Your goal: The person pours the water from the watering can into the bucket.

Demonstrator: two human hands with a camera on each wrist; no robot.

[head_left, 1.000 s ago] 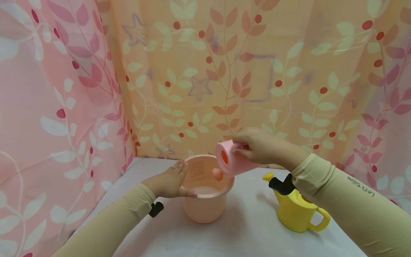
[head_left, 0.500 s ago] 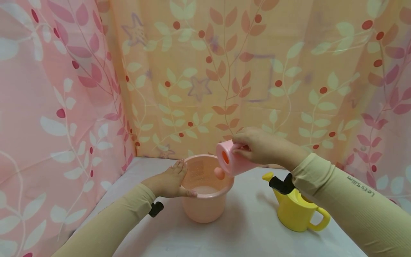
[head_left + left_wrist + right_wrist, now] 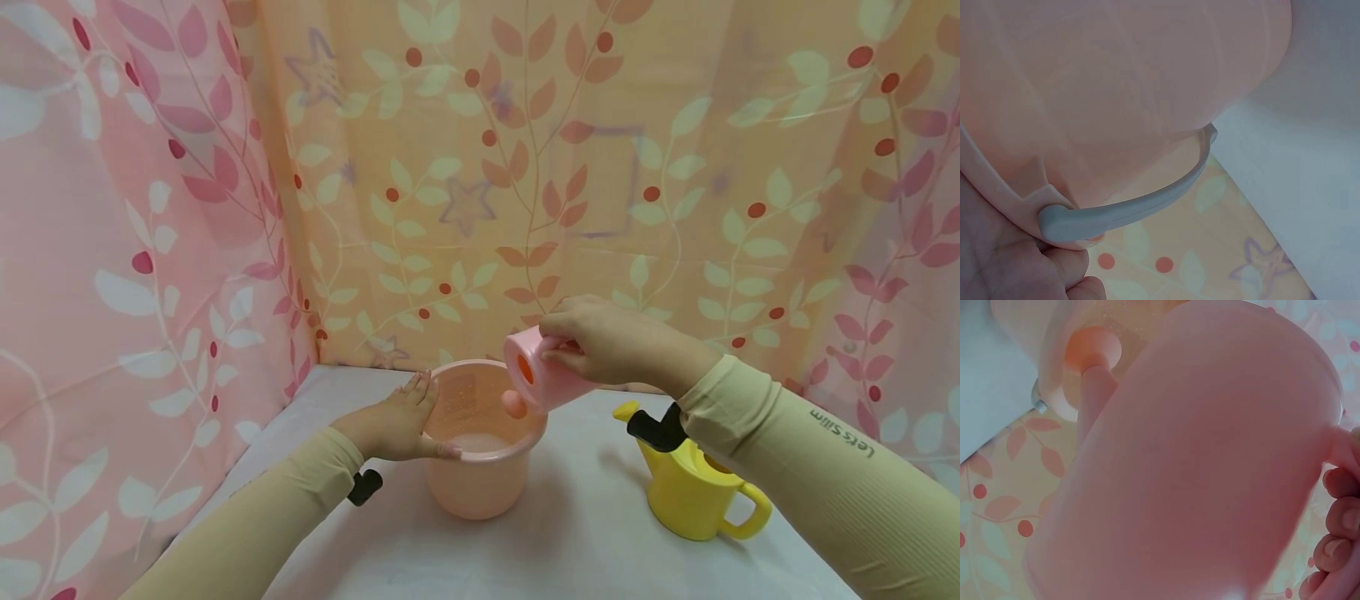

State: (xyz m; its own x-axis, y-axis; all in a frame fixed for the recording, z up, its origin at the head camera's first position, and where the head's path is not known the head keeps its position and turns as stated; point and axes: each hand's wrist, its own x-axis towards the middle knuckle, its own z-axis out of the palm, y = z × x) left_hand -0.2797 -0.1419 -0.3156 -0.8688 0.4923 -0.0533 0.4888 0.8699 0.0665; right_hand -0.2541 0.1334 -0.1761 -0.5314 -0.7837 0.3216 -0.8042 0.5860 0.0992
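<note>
A peach plastic bucket (image 3: 476, 487) stands upright on the white table. My left hand (image 3: 393, 425) rests against its left rim, fingers straight and spread, thumb along the near rim. The bucket's grey handle (image 3: 1132, 209) hangs down beside this hand in the left wrist view. My right hand (image 3: 600, 342) grips the handle of a pink watering can (image 3: 558, 387), tipped to the left over the bucket's right rim. The can's spout points into the bucket, its orange sprinkler head (image 3: 1094, 349) over the opening. Small droplets dot the bucket's inner wall; I cannot tell whether water is flowing.
A yellow watering can (image 3: 690, 500) stands on the table (image 3: 585, 550) at the right, below my right forearm. Behind the table hangs a yellow leaf-patterned curtain (image 3: 465, 275). A pink curtain (image 3: 142, 333) closes off the left side.
The pink watering can and its sprinkler head have shifted very slightly to the right. My left hand and the bucket stay in place.
</note>
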